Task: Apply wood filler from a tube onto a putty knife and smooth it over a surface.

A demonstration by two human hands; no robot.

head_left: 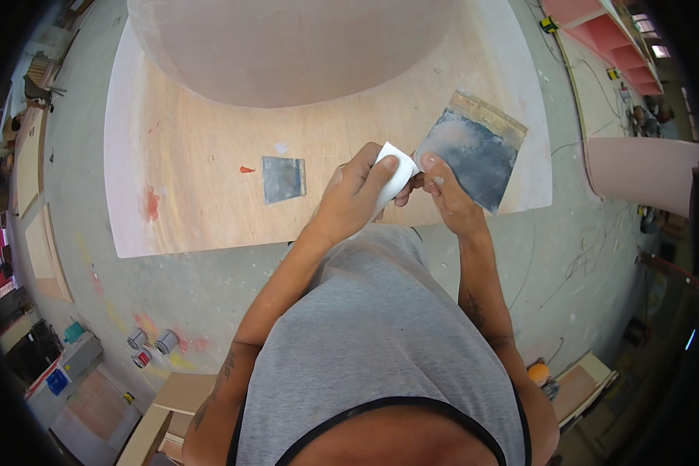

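White soft-looking piece (pixel 394 172) is pinched in the left hand (pixel 363 185), thumb clamped on its face, other fingers curled under and partly hidden; it is held over the near edge of the plywood panel (pixel 210 147), just beside the wide dark blade (pixel 474 159). Blade is gripped at its near left corner by the right hand (pixel 448 194), thumb pressed on the face; the finger positions behind can't be told. Risk: with only one corner held, the blade could be tipped or dropped if the thumb slips. Panel could be gouged by its edge. White piece could be nicked if the blade is swung left. Red blob (pixel 247 169) could be smeared if brushed by a forearm; small dark blade (pixel 281 180) could be knocked too. Containers: three cans (pixel 165 342) are grouped on the floor at left; contents can't be made out. Pink shelf unit (pixel 617 43) is divided into compartments, contents unclear.
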